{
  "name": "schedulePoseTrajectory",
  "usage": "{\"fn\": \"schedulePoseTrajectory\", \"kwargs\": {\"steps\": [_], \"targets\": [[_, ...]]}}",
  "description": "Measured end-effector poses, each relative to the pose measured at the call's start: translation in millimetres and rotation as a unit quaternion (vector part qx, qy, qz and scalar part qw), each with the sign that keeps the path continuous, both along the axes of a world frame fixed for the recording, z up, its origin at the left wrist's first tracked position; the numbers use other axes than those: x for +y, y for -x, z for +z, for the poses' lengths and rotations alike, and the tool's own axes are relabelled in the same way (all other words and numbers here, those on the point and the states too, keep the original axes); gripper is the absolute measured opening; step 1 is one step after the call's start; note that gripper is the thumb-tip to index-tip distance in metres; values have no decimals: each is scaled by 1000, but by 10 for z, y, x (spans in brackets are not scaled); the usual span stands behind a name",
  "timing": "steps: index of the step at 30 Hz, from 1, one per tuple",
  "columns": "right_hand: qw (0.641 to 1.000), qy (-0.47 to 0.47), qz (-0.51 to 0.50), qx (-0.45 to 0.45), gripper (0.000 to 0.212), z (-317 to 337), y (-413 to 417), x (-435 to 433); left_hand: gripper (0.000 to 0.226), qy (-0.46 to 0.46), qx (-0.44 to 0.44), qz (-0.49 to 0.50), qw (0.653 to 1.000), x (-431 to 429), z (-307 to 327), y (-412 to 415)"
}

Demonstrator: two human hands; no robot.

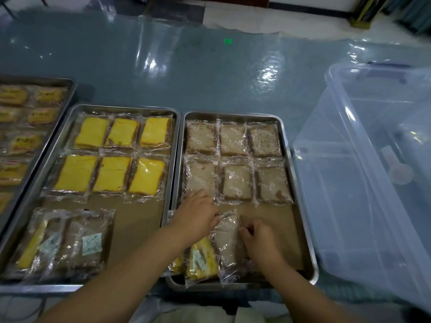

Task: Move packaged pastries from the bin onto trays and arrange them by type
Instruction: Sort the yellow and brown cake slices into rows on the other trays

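Two metal trays lie before me. The right tray [300, 229] carries two rows of pale brown packaged pastries [236, 181]. At its near end my left hand [198, 217] and right hand [258, 241] both pinch the top of one pale brown pastry packet [227, 241]. A yellow packet [201, 259] lies beside it under my left wrist. The middle tray [58, 141] carries two rows of yellow pastries [112, 173] and a loose pile of packets [67, 241] at its near left.
A third tray [67, 89] of orange-labelled pastries sits at the far left. A clear plastic bin [349, 183] stands on the right, with a small scoop-like object inside. Glossy plastic sheeting covers the table beyond the trays.
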State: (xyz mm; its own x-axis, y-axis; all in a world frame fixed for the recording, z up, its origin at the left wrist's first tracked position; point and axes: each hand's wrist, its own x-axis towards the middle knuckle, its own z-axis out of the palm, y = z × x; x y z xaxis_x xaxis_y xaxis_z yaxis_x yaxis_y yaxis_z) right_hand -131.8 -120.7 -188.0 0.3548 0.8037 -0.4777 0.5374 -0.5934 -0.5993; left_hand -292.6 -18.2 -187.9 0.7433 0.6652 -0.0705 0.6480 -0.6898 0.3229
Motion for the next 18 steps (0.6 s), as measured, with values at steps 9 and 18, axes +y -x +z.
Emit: {"fn": "schedulePoseTrajectory", "kwargs": {"steps": [9, 18], "targets": [[968, -161, -136, -133, 20, 214, -405, -276, 33, 34, -10, -3, 999, 17, 28, -161], [904, -92, 267, -320, 59, -16, -217, -379, 23, 50, 26, -14, 998, -47, 26, -121]]}}
